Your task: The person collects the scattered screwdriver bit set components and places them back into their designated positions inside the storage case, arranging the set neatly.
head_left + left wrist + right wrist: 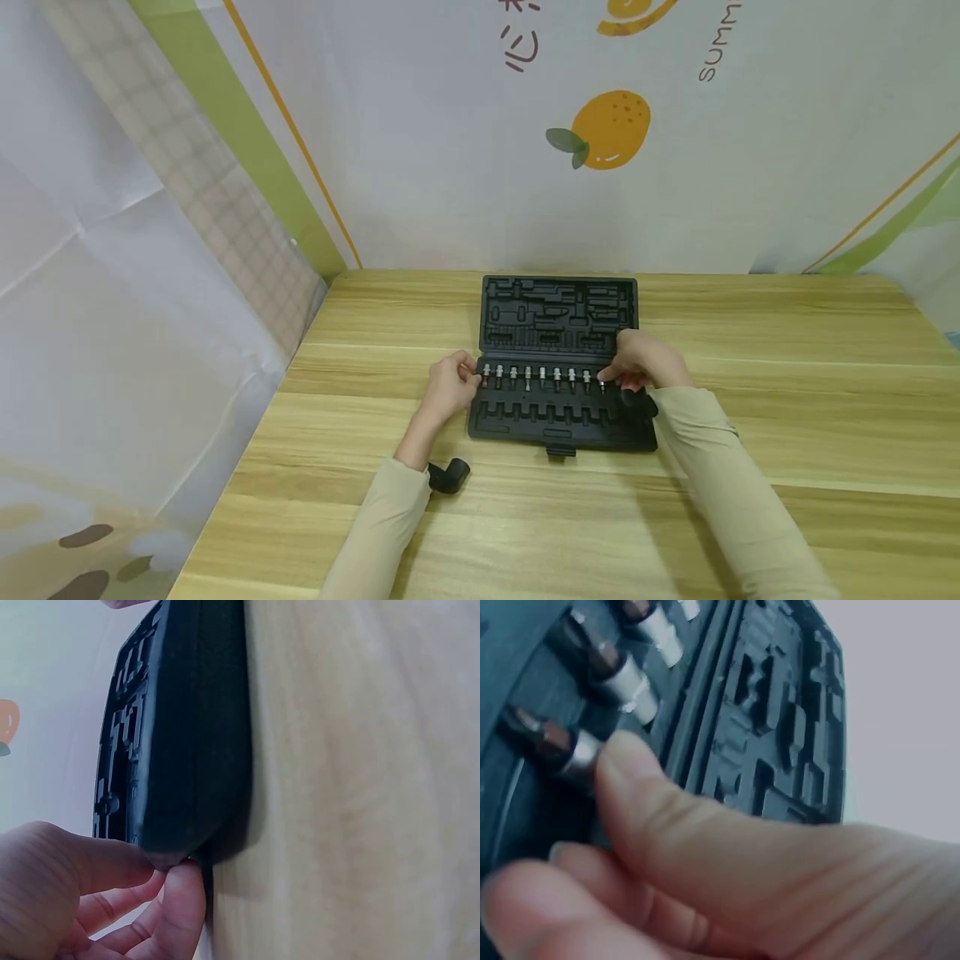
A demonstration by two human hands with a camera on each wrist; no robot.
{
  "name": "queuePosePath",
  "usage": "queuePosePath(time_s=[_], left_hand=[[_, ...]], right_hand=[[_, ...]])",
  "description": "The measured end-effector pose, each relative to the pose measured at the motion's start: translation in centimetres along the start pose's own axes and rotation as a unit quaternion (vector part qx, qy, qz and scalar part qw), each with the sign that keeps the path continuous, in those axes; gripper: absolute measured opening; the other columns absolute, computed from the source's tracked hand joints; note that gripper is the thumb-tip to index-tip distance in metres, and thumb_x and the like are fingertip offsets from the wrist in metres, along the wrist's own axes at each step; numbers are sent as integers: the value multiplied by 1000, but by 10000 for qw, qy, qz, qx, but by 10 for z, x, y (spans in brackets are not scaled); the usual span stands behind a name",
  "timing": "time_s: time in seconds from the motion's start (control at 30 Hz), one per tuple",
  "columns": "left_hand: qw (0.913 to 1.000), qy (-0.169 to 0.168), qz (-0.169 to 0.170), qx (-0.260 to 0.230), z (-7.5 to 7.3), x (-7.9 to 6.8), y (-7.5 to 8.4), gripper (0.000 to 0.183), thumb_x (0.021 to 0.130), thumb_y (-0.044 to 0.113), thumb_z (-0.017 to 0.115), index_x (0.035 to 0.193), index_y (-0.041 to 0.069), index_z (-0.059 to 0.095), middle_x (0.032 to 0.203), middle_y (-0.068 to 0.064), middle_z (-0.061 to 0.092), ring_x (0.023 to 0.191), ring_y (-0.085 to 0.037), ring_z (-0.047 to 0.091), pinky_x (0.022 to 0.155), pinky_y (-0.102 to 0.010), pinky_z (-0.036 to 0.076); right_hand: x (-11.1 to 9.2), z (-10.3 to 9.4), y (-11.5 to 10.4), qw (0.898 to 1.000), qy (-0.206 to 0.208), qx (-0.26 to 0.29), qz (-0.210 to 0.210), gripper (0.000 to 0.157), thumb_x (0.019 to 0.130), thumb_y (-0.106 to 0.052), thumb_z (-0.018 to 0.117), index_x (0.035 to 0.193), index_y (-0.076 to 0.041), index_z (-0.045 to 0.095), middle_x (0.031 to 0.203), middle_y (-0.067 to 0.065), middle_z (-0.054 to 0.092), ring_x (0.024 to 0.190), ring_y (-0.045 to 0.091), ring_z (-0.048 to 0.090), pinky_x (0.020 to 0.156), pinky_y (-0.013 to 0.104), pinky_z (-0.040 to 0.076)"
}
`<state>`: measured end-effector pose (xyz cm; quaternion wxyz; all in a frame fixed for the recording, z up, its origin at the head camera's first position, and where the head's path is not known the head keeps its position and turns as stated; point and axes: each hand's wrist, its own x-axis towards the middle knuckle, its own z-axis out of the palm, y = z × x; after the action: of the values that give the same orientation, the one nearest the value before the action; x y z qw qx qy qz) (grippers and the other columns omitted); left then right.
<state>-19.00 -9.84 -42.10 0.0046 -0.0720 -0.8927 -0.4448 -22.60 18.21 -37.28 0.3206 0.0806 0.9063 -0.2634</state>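
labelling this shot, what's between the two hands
In the head view, a row of bit sockets in the open black case lies between the left hand and right hand.

A wood-grained table [795,358] bears an open black case [513,432] lying near its far edge.

Place: indoor table corner edged by hangings; home or studio, I cannot tell from my feed. I list: wood-grain table [810,375], one; back hanging [420,167], white, with printed orange fruit [613,129] and lettering [717,46]; side hanging [75,358], creased, left, with checked band [217,217]; bit case [558,352], black, open, workshop-like.
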Motion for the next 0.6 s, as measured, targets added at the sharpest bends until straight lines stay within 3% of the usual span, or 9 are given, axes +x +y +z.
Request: queuePosePath(time_s=[0.33,0.6], left_hand=[[10000,-21,36,-8,2,0,0,7,84,-6,62,89,-6,59,67,-11,61,45,-11,52,41,-24,47],[10000,-15,-96,8,0,-2,2,6,84,-6,60,89,-5,58,67,-11,59,47,-12,51,42,-24,45]], right_hand=[[0,0,3,9998,-102,-131,-58,30,87,-19,68,62,-6,59,49,-1,51,40,6,48,42,19,41],[-3,6,10,9985,416,142,-319,28,83,-20,73,66,-2,59,47,1,53,41,9,53,43,22,45]])
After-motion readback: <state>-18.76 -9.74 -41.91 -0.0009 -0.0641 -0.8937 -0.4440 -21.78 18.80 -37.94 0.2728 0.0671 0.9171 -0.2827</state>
